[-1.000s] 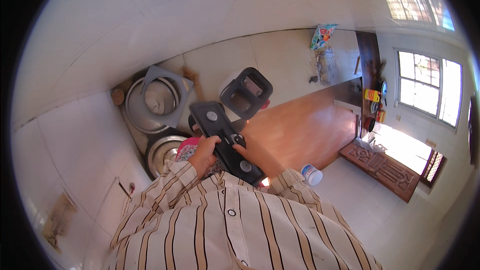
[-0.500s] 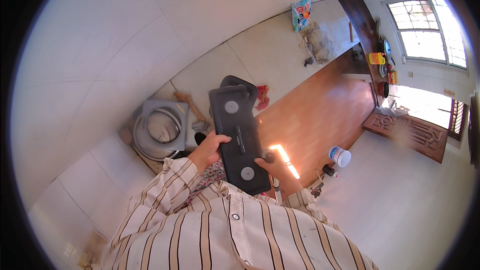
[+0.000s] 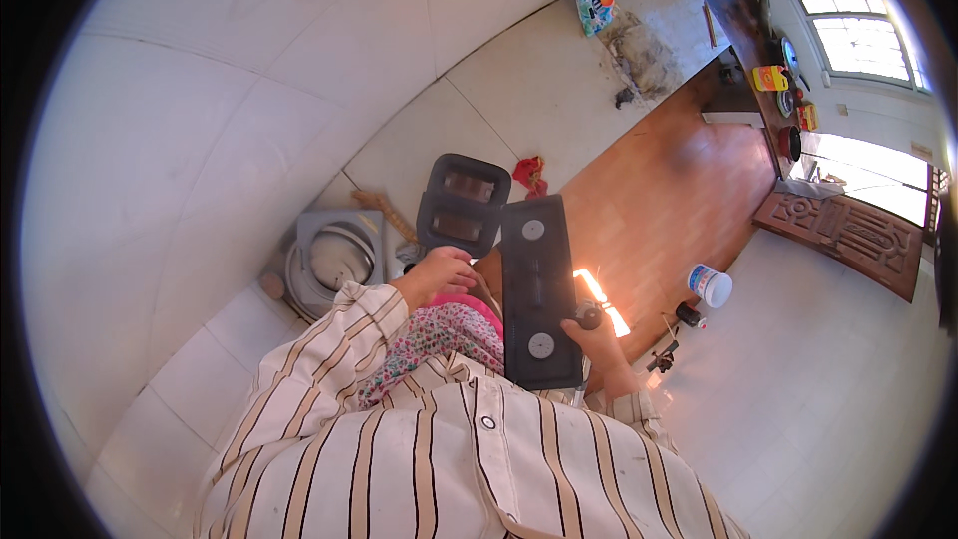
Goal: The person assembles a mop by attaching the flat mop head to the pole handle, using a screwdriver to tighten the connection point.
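Right over the white tiled floor [image 3: 559, 90], a person in a cream shirt with brown stripes is holding a long dark grey panel [image 3: 539, 291] out in front of their chest, lengthwise, pointing away from them. It's a flat rectangular thing with two round silvery discs on its face, one near the far end and one near the close end.

The right hand [image 3: 597, 341] is clamped on the near right edge of the panel, thumb curled around a little black knob right at the edge, fingers tucked underneath where I can't see them. The left hand [image 3: 439, 274] is closed up into a loose fist just beside the panel's left edge. Can't tell from here if it's actually gripping the panel or only resting next to it. Something pink [image 3: 469, 304] and a bit of floral fabric [image 3: 429, 339] show just under that hand.

Down on the floor past the panel there's a dark grey frame with two square openings [image 3: 461, 203], and left of that a round grey pot-like thing [image 3: 334, 258] sitting in a squarish housing. A red scrap [image 3: 529, 175] lies near the frame. Over to the right there's a reddish wooden floor patch [image 3: 679, 190], with a small white and blue cup [image 3: 709, 284] standing near its edge.
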The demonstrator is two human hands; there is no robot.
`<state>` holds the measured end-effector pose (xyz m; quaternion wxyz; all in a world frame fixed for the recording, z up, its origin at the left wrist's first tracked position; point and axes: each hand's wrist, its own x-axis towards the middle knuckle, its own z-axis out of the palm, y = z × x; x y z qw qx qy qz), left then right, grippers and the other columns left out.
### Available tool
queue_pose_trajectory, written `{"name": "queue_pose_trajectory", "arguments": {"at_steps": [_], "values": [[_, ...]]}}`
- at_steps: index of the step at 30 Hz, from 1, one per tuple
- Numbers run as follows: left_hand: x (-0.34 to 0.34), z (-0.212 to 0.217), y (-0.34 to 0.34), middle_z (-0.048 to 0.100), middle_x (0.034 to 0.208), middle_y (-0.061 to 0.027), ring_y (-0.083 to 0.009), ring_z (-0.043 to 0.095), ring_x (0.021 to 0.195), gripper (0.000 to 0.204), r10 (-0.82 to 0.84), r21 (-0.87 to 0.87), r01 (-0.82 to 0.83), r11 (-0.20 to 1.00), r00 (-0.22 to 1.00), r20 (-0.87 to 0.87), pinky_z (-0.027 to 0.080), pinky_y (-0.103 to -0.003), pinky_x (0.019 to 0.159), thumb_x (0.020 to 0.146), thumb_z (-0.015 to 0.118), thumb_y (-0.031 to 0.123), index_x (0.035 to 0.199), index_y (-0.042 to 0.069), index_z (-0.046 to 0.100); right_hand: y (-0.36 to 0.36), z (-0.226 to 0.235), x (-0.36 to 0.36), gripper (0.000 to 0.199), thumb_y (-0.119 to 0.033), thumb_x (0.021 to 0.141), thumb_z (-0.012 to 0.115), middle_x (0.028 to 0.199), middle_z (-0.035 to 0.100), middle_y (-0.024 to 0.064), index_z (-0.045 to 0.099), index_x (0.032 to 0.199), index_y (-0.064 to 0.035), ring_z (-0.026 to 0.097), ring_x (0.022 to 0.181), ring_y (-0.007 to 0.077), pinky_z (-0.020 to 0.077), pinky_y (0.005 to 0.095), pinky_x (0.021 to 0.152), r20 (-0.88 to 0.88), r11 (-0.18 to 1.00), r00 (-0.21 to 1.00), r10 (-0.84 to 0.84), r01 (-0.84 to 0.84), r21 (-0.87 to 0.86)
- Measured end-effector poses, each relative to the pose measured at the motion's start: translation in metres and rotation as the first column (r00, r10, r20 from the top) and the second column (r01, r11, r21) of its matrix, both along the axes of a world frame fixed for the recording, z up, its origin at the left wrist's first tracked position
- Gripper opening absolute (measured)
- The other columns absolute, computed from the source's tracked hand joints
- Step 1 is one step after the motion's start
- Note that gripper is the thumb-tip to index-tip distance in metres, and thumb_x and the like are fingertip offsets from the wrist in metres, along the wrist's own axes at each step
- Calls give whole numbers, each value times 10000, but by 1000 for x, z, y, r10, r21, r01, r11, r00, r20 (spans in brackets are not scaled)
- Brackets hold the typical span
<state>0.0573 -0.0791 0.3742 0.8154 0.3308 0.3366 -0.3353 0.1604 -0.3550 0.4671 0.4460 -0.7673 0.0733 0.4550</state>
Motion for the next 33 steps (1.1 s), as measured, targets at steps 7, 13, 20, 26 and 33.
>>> {"name": "queue_pose_trajectory", "arguments": {"at_steps": [7, 13, 20, 26, 33], "values": [[6, -42, 105, 616, 853, -124, -193, 600, 732, 243, -95, 738, -29, 675, 987, 126, 477, -285, 632, 752, 517, 57, 980, -22, 552, -10, -1, 25, 247, -63, 706, 676, 774, 570, -20, 595, 926, 14, 513, 688, 61, 447, 211, 613, 56, 994, 997, -45, 50, -94], [42, -35, 139, 616, 889, -155, -310, 589, 844, 225, -421, 951, -8, 310, 895, 145, 464, -373, 725, 743, 482, 80, 944, 11, 555, -7, 14, 36, 129, -67, 706, 668, 700, 536, -26, 557, 759, -30, 486, 599, 65, 408, 216, 518, 145, 989, 984, -104, 117, -86], [47, -90, 89, 594, 897, -151, -336, 554, 875, 209, -654, 967, 17, 254, 739, 159, 437, -421, 742, 701, 496, 59, 903, 50, 547, -3, 1, 25, 124, -82, 705, 662, 687, 533, -31, 587, 779, -17, 482, 628, 58, 406, 212, 558, 217, 954, 974, -59, 119, -276], [49, -148, 56, 548, 955, -124, -284, 505, 978, 316, -882, 997, 51, 61, 471, 30, 390, -373, 834, 646, 536, 25, 961, 25, 543, 6, -13, 18, 195, -86, 715, 651, 723, 541, -15, 572, 875, -7, 489, 665, 67, 415, 220, 591, 183, 952, 983, -19, 73, -297], [58, -201, 31, 593, 856, -108, -256, 568, 833, 252, -869, 944, 248, -218, 391, -303, 408, -377, 776, 629, 590, 89, 879, 60, 569, 12, -29, 3, 235, -54, 706, 638, 798, 584, 16, 577, 920, 24, 517, 718, 79, 429, 214, 660, 124, 938, 971, -206, 232, -257]]}}
